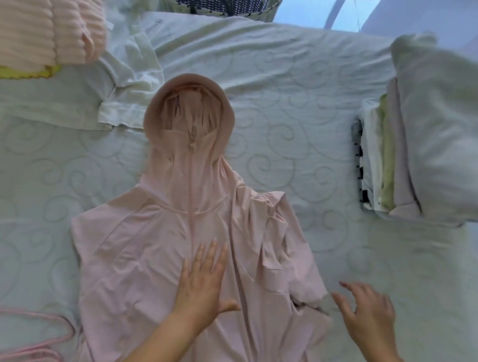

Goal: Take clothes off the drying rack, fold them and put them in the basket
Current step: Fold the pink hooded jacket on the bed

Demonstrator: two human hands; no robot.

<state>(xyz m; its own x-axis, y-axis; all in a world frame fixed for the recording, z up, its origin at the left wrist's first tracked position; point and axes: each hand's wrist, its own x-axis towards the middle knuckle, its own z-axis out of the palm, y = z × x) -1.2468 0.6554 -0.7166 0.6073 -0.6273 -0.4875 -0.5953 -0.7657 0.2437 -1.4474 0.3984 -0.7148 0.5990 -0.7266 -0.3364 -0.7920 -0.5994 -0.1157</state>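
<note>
A pale quilted bedspread (291, 106) with stitched swirls is lying spread out, filling most of the view. A white pillow (445, 130) is resting along the bedspread's right side. A pink cord (37, 354) is looping over the bedspread's near left corner.

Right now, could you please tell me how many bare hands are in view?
2. The left hand rests flat on the pink hooded zip jacket; the right hand hovers above the white quilted bedcover beside it.
</note>
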